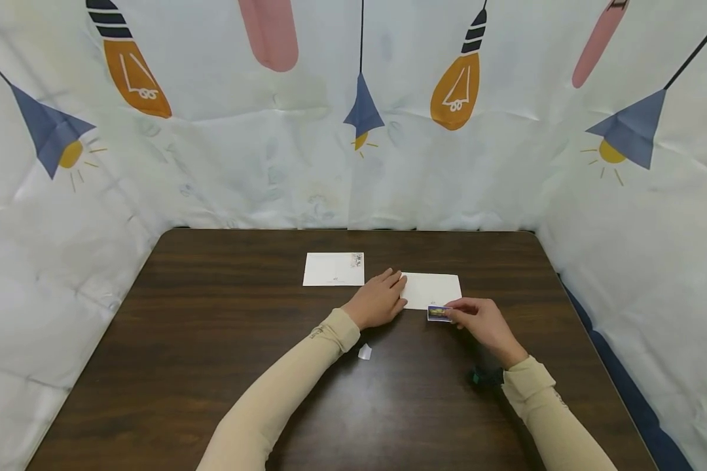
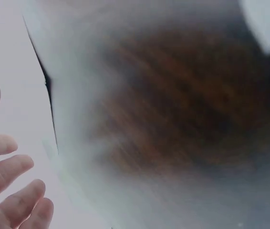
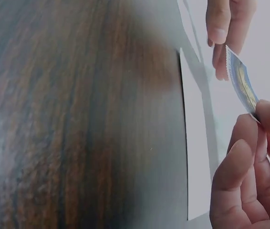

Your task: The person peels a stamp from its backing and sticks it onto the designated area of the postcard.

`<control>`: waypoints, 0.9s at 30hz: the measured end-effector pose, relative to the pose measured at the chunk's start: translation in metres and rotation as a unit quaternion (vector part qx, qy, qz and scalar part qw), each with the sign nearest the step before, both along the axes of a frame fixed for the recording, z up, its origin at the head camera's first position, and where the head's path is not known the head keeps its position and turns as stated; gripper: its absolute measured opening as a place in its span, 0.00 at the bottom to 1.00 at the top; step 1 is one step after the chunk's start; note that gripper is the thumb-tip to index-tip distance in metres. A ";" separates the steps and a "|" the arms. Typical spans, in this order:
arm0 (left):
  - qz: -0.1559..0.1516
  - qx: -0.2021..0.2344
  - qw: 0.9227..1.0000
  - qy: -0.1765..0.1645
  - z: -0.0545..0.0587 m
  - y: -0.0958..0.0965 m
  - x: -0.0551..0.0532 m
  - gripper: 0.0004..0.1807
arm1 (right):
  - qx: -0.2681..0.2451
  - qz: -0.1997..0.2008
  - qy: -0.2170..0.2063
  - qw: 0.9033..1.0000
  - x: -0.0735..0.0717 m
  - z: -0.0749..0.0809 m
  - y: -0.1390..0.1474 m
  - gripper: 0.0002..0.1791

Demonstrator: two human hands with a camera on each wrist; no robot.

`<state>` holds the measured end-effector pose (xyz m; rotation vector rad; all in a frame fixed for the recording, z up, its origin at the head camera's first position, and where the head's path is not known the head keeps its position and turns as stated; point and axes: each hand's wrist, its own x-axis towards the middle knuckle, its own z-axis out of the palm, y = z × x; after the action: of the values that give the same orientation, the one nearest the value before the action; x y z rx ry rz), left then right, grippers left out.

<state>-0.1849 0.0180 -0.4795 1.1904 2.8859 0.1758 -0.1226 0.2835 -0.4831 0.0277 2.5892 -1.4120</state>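
My right hand pinches a small stamp with perforated edges between thumb and fingers. In the head view the stamp overlaps the near edge of a blank-looking white card or envelope, toward its right half. The right wrist view shows the stamp slightly curved, its blue and yellow picture partly visible, held off the white piece. My left hand lies with fingers extended at the left edge of that piece, fingertips touching it. In the left wrist view its fingers are nearly straight.
A second white card or envelope with a stamp at its upper right corner lies left of my left hand. A small white scrap sits nearer me on the dark wooden table. Printed fabric hangs around the table.
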 end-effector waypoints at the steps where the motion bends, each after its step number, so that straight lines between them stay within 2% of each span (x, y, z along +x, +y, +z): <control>1: 0.000 0.012 1.000 -0.002 -0.001 -0.001 0.000 0.30 | -0.005 0.000 -0.001 1.000 0.000 0.001 0.000 0.13; 7: 0.020 0.095 0.994 -0.048 0.002 -0.007 0.006 0.28 | -0.037 -0.010 -0.004 0.999 -0.002 0.004 -0.002 0.16; 12: 0.035 0.177 0.978 -0.104 0.005 -0.008 0.014 0.26 | -0.067 -0.024 -0.016 0.997 -0.003 0.004 -0.005 0.18; 16: 0.050 0.249 0.956 -0.146 0.003 -0.006 0.022 0.25 | -0.090 -0.035 -0.026 0.995 0.000 0.005 -0.007 0.19; 20: 0.071 0.307 0.927 -0.203 0.000 -0.003 0.027 0.23 | -0.098 -0.034 -0.025 0.994 0.002 0.005 -0.009 0.20; 27: 0.111 0.364 0.879 -0.287 0.000 0.002 0.034 0.22 | -0.105 -0.026 -0.017 0.994 0.002 0.008 -0.015 0.20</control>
<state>-0.1506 0.0200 -0.4797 0.6356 2.4194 1.4411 -0.1206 0.2690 -0.4750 0.0887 2.4148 -1.6789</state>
